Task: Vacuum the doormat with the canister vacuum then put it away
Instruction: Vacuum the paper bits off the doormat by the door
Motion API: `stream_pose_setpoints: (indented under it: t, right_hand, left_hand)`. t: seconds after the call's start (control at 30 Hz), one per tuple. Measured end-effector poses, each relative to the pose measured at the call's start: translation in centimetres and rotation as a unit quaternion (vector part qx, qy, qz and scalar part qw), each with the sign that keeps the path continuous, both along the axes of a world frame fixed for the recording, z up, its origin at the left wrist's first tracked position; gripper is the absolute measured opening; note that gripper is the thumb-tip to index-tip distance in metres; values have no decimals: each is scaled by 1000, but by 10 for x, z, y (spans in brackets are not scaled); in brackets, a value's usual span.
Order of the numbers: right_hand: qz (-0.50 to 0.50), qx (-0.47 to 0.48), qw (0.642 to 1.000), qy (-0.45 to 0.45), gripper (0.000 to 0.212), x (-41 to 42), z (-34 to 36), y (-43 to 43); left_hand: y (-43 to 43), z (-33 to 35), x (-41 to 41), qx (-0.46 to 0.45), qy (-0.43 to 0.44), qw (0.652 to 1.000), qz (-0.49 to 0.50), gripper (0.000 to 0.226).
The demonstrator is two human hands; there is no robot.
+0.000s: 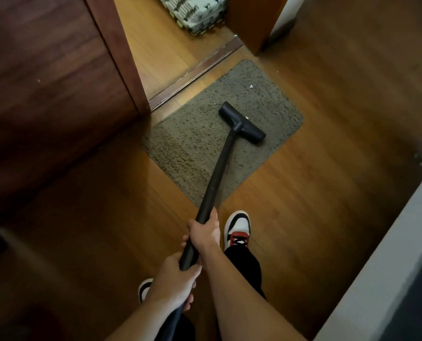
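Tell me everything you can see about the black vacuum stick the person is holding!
The vacuum wand is a long, straight black tube, matte like plastic or metal, with a joint partway along. It slants down to a wide, flat black floor head, which rests on the grey shaggy doormat. The right hand grips the tube farther along and the left hand grips its near end.
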State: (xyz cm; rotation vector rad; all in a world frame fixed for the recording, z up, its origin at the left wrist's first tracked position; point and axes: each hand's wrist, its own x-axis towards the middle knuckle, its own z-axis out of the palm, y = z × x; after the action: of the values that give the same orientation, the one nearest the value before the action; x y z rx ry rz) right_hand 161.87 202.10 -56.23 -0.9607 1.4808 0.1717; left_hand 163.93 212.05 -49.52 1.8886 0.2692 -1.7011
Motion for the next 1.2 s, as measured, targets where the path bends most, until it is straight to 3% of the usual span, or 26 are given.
stream_pose_setpoints:
  t: [0.33,0.63,0.97,1.2]
  right_hand:
    - [35,-8,999,-3,59,32,-14,-132]
    - [46,-5,999,10,64,61,-26,-232]
    - [62,-37,997,23,59,92,-28,-272]
    - [64,-29,997,21,57,91,-19,-244]
  left_hand:
    - [-131,-4,22,-3,-21,998,52,11]
    - [-231,-7,49,-17,-6,997,73,19]
    - [-268,-16,73,-14,-32,996,87,16]
    - [-241,-7,74,-13,-22,997,79,14]
